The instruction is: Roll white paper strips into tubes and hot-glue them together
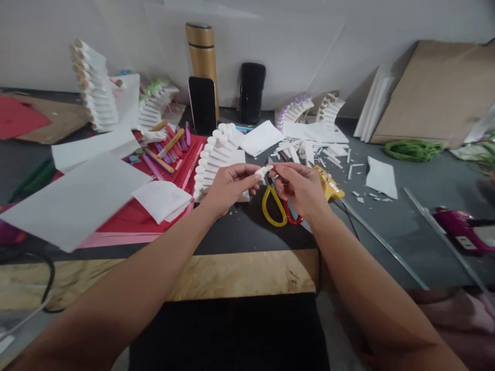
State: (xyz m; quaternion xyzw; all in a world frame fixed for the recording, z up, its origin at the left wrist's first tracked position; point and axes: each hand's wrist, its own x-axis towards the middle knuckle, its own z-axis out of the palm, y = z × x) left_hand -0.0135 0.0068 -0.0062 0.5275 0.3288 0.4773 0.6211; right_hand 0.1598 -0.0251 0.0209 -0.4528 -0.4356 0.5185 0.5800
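Between my fingertips is a small white paper piece, folded or twisted, above the bench. My left hand pinches it from the left. My right hand has thumb and forefinger closed at its right end. Just below lie scissors with one yellow handle and one red handle, partly hidden by my right hand. Left of the piece stands a curved row of white paper rolls. A yellow hot glue gun lies beside my right hand, largely hidden behind it.
White paper scraps litter the bench behind my right hand. White sheets and red paper lie at left. Two phones and a gold flask stand at the back. A clear glue stick and green cord lie at right.
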